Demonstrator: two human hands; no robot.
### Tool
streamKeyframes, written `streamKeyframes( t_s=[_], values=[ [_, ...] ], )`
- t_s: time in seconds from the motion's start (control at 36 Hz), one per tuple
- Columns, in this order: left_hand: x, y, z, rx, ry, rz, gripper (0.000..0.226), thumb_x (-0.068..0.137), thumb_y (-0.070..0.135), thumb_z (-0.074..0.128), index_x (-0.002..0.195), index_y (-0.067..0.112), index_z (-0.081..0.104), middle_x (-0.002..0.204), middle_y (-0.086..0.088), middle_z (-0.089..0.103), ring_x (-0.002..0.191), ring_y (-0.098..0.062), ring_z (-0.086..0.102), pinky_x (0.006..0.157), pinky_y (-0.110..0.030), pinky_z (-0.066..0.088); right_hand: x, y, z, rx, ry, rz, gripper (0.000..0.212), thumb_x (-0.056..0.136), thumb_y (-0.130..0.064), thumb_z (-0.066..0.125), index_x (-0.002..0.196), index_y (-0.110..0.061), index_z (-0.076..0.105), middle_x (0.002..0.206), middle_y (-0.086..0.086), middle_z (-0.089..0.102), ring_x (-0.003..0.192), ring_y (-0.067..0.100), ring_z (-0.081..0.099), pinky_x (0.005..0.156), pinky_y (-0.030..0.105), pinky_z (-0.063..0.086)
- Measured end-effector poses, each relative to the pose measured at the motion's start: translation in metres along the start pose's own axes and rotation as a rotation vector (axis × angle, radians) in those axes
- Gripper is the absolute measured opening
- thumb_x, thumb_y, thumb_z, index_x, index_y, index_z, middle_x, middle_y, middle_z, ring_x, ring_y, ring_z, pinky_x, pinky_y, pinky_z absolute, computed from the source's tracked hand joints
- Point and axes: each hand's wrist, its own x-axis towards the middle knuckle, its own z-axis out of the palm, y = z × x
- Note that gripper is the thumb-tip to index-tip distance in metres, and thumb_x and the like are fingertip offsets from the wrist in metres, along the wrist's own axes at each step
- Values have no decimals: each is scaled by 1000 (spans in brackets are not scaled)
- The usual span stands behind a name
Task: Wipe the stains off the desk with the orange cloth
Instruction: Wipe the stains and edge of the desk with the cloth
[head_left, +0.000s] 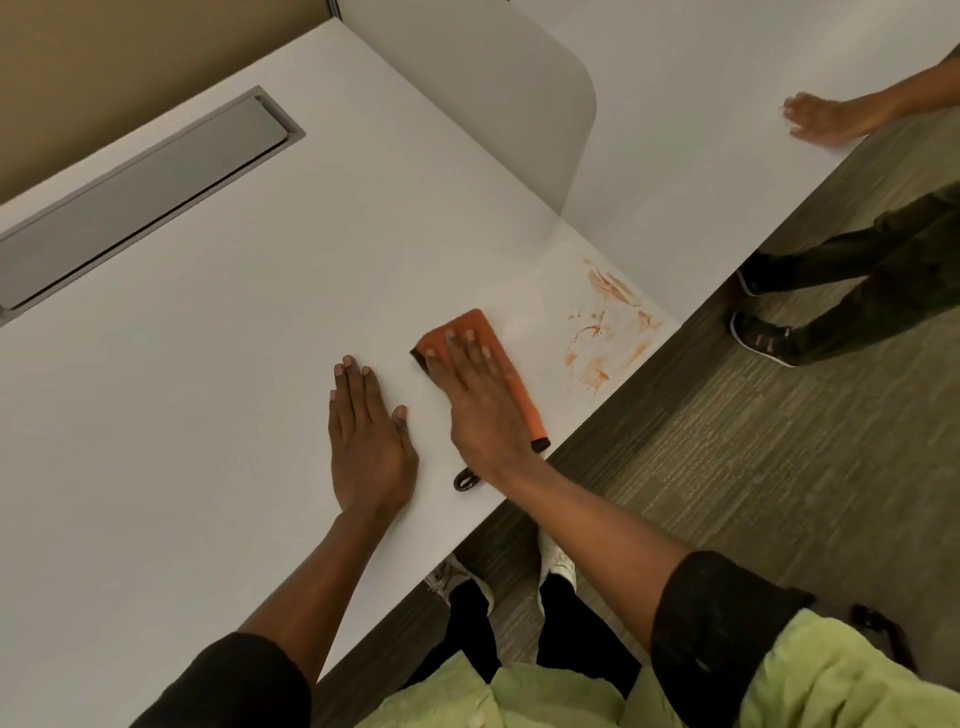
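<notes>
Nearest me, the person's left hand (366, 441) lies flat on the white desk (208, 389), fingers together, holding nothing. Just beside it the right hand (480, 395) presses palm-down on the orange cloth (522, 395), fingers spread across it. The cloth is folded flat, dark-edged, with a small dark loop (466, 479) near the desk's front edge. Beyond it, reddish-orange stains (605, 322) streak the desk's corner. Farther off, another person's hand (821, 117) rests on the neighbouring desk.

The table (208, 364) is looking smooth and matt, a pale laminate, with dried orange-brown stains (605, 325) smearing its finish. The orange cloth (511, 374) is showing soft fabric, dark-edged. The floor (779, 441) is appearing streaked, woodgrain-like.
</notes>
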Motion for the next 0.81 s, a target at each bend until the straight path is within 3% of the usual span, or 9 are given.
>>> streamKeyframes(
  t_s=[0.11,0.28,0.42,0.56,0.61,0.69,0.75,0.81],
  values=[
    [0,-1,-1,25,-4,12,67,116,34,29,171,8,2,181,-5,-9,167,-17,-13,137,-40,0,46,30,-14,-51,34,136,81,87,17,44,162,-12,32,171,17,23,161,37,11,132,49,9],
    [-1,1,-2,35,14,19,65,115,31,31,171,6,7,181,-6,-6,167,-17,-12,136,-38,0,41,51,-29,-171,139,494,83,92,4,53,165,-12,17,173,20,10,161,37,3,131,52,9],
    [-1,1,-2,20,12,5,67,115,33,30,171,8,4,181,-4,-8,167,-17,-12,136,-39,0,1,6,-9,-184,66,344,83,91,3,49,165,-9,14,173,22,3,161,40,-1,130,55,11],
    [-1,0,-2,28,2,5,68,115,33,31,171,9,2,181,-3,-11,167,-15,-14,136,-40,1,48,36,-11,-133,43,220,86,85,15,46,164,-9,22,172,20,12,161,38,4,131,52,9],
    [0,0,-2,36,0,3,67,115,33,31,171,8,4,181,-3,-10,167,-16,-14,136,-39,0,68,57,-19,-147,47,278,87,85,16,46,164,-10,22,173,19,13,161,37,4,132,51,6],
    [0,1,-2,48,9,10,66,115,31,31,171,6,7,181,-5,-8,167,-16,-14,136,-39,1,79,71,-27,-215,132,504,83,89,10,46,165,-10,18,173,20,11,161,38,1,131,52,3],
    [0,0,-2,46,13,8,66,115,31,31,171,6,7,181,-5,-7,167,-16,-13,136,-39,1,73,60,-25,-234,177,636,82,92,3,48,165,-11,15,173,21,8,161,39,0,131,53,3],
    [0,0,-1,39,14,11,66,115,32,31,171,7,6,181,-4,-8,167,-16,-13,136,-39,1,59,38,-16,-250,195,655,83,92,-1,51,165,-10,14,173,23,6,161,41,0,131,53,5]
  ],
)
